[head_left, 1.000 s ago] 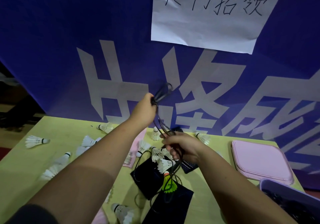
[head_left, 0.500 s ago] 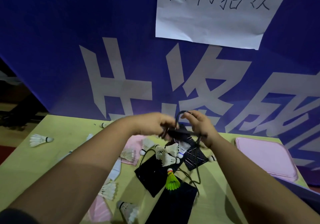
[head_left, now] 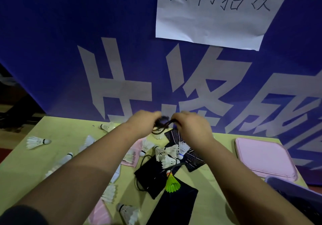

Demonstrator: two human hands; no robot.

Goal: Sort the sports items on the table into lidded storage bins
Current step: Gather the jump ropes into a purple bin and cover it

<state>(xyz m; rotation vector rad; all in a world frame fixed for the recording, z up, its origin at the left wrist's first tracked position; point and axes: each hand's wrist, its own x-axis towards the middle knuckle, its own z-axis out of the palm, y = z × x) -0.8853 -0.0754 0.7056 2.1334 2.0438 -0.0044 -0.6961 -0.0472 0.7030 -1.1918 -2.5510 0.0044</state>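
Note:
My left hand [head_left: 142, 124] and my right hand [head_left: 190, 126] are raised close together above the back of the yellow-green table [head_left: 31, 162]. Both grip a bundled black cord [head_left: 163, 124] between them. Below them lie a black drawstring pouch [head_left: 151, 174], a second black pouch [head_left: 174, 205] and a patterned black pouch [head_left: 193, 158]. White shuttlecocks [head_left: 167, 155] sit on the pouches, with a green shuttlecock [head_left: 172, 183] beside them. More white shuttlecocks [head_left: 35, 142] are scattered over the left of the table.
A pink bin lid [head_left: 264, 157] lies flat at the right. A lilac bin [head_left: 296, 192] with dark contents stands at the right edge. Pink cloths [head_left: 134, 153] lie under my left arm. A blue banner [head_left: 69, 50] with a white paper sign [head_left: 214, 14] backs the table.
My left hand came down from high up and my right hand rose from the pouches. The long black cord is now gathered into a small bundle between both hands.

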